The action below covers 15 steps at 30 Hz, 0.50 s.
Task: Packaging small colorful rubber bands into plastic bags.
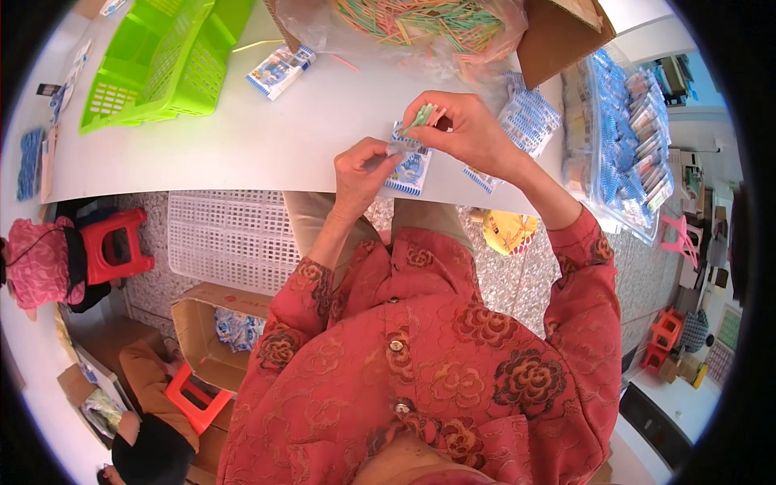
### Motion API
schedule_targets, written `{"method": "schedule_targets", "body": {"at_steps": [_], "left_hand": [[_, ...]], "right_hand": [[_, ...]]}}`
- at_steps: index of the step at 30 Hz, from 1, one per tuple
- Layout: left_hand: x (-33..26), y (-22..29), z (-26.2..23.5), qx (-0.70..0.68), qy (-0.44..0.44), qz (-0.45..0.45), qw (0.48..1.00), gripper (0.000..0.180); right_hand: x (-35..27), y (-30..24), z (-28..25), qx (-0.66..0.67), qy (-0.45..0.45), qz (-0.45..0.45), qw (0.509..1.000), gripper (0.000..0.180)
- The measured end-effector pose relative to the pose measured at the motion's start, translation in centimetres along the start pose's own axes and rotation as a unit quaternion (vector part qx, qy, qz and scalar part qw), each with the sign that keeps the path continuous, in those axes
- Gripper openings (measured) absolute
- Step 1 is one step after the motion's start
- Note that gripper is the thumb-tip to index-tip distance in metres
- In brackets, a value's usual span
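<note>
My left hand (361, 171) pinches the upper edge of a small blue-and-white packet (411, 171) near the table's front edge. Just above that packet's top, my right hand (469, 129) grips a small bundle of thin pink and green sticks (425, 120). The lower ends of the sticks are at the packet's opening; how far in they reach is hidden. More blue-and-white packets (529, 120) lie overlapped under and beyond my right wrist. A clear bag of loose pastel sticks (428, 24) sits at the table's far side.
A green basket (174, 81) stands at the far left, with another packet (280, 73) beside it. To the right is a clear plastic bin (594, 178) full of packets. A cardboard flap (562, 40) juts by the bag. Below are a white crate (226, 242), a carton (202, 347) and red stools (117, 246).
</note>
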<state>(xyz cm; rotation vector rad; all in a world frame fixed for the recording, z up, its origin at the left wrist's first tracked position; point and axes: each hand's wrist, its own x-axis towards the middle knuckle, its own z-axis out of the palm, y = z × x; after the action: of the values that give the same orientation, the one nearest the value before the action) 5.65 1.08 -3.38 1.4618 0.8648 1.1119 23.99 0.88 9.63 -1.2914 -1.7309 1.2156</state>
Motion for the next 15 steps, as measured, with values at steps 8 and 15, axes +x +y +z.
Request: {"method": "schedule_targets", "body": {"at_steps": [8,15], "left_hand": [[0.2,0.8,0.0,0.01,-0.006,-0.001,1.0,0.01],[0.3,1.1,0.1,0.025,0.001,-0.005,1.0,0.008]], "right_hand": [[0.2,-0.2,0.0,-0.081,0.003,-0.049,0.996,0.015],[0.5,0.3,-1.1,-0.001,0.014,0.017,1.0,0.017]]}}
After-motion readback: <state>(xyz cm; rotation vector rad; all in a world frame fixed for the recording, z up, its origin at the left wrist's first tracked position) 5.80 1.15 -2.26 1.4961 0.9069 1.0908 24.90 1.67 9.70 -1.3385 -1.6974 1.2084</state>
